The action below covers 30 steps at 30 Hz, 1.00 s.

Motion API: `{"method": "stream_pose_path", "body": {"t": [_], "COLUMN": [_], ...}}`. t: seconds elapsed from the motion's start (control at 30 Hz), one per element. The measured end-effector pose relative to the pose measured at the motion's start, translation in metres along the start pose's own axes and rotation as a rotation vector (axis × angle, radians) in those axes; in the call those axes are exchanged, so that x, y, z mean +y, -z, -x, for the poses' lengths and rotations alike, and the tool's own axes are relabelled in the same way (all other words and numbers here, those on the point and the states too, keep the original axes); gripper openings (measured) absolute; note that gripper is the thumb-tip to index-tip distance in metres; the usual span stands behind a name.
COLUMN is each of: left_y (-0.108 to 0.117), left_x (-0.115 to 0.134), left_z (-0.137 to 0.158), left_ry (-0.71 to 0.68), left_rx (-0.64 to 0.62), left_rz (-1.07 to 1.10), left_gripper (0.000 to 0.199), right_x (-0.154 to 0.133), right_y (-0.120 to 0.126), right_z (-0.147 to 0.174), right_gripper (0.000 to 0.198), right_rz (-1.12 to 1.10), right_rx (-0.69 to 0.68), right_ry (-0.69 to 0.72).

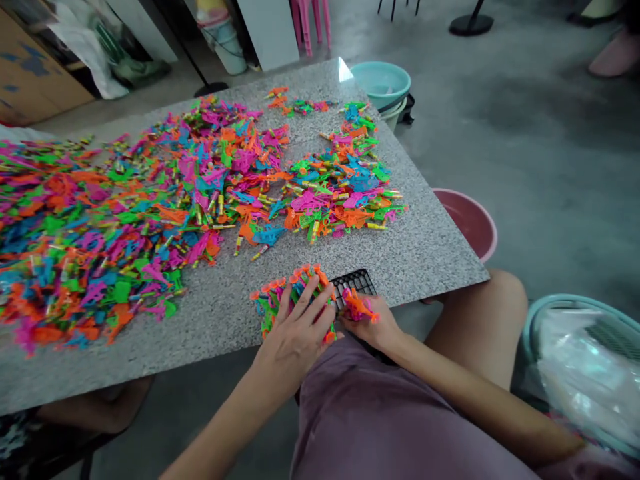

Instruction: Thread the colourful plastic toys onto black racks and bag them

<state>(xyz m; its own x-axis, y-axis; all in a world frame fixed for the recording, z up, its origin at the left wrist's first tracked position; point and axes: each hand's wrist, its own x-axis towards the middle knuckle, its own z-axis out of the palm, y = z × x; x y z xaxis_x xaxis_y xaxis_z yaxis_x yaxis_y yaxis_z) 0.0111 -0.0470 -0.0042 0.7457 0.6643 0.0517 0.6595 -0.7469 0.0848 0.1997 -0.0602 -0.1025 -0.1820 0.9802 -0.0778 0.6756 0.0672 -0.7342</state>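
A black plastic grid tray (356,280) lies at the front edge of the speckled table, with its right end bare. Rows of small bright plastic toys with orange tips (270,303) cover its left part. My left hand (303,317) rests over these toys with its fingers spread. In my right hand (373,327), at the tray's right end, the fingers close round an orange and pink plastic toy (359,307). The fingertips of that hand are partly hidden. Beyond the tray lies a loose pile of like toys (345,193) in orange, pink, green and blue.
A far larger heap of toys (125,220) spreads over the left of the granite-like table (425,253). A pink basin (470,223) and a teal basin (383,83) stand past its right edge. At lower right, a basket (535,333) holds clear plastic bags. Another person's arm (110,407) shows at lower left.
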Motion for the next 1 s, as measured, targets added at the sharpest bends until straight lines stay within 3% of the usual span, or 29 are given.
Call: {"method": "stream_pose_path", "body": {"t": [0.23, 0.43, 0.53, 0.63, 0.73, 0.77, 0.87, 1.0], "left_y": [-0.007, -0.001, -0.001, -0.005, -0.007, -0.007, -0.005, -0.004], "left_x": [-0.001, 0.0, 0.0, -0.001, -0.003, -0.003, -0.002, -0.001], "left_z": [0.001, 0.0, -0.001, -0.001, 0.0, 0.0, 0.0, 0.0], "left_ry": [0.003, 0.0, -0.016, -0.017, -0.046, -0.05, -0.035, -0.02], "left_rx": [0.042, 0.031, 0.057, 0.135, 0.144, 0.136, 0.132, 0.135], "left_rz": [0.032, -0.013, -0.033, -0.04, -0.077, -0.086, -0.092, -0.095], "left_gripper": [0.03, 0.045, 0.041, 0.03, 0.03, 0.031, 0.034, 0.034], "right_x": [-0.033, -0.039, -0.029, -0.004, 0.027, 0.036, 0.05, 0.052], "right_y": [0.02, 0.004, 0.005, 0.038, 0.086, 0.099, 0.115, 0.107], "right_z": [-0.014, -0.01, -0.007, -0.026, -0.068, -0.084, -0.115, -0.1], "right_gripper": [0.011, 0.017, 0.021, 0.026, 0.027, 0.029, 0.023, 0.005], "right_rz": [0.158, 0.25, 0.209, 0.145, 0.289, 0.368, 0.502, 0.429], "right_rx": [-0.236, -0.2, -0.234, -0.198, 0.132, 0.179, 0.107, -0.044], "right_ry": [-0.016, 0.016, 0.112, 0.202, -0.005, -0.08, -0.104, -0.064]}}
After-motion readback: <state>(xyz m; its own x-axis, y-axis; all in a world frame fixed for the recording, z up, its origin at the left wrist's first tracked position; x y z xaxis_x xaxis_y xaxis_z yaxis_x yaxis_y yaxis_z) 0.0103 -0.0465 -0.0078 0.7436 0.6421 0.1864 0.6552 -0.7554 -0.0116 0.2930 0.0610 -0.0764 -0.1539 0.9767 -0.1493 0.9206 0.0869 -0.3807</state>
